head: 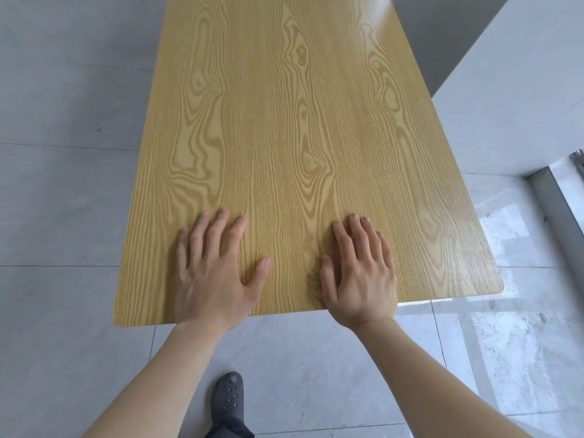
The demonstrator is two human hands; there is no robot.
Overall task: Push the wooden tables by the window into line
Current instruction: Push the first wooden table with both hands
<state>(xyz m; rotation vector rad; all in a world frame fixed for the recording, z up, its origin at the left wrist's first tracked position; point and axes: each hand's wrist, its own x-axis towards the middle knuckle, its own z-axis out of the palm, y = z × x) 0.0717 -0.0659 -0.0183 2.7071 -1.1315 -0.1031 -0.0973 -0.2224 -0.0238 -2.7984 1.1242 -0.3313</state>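
— How are the hands placed?

— Both lie palm down on the wooden table [303,147], near its closest edge. The left hand [215,279] sits left of the middle with its fingers [218,229] spread wide and the thumb angled out toward the other hand. The right hand [360,279] sits right of the middle, fingers closer together, thumb tucked near the palm. Both forearms reach up from the bottom of the view, bare, and the wrists cross the table's near edge.

— Are they grasping anything?

— No. The fingers are flat and released, pressed against the surface, curled round nothing.

— And the table itself?

— A long rectangular top in pale yellow-brown with bold wavy grain and several knot patterns, corners rounded. It runs away from the person over the grey tiled floor [63,216]. Its far right side lies close to a white wall [512,90]. At the right a metal frame [550,197] meets the floor, where the tiles shine brightly. A dark perforated shoe [228,396] stands on the floor below the near edge.
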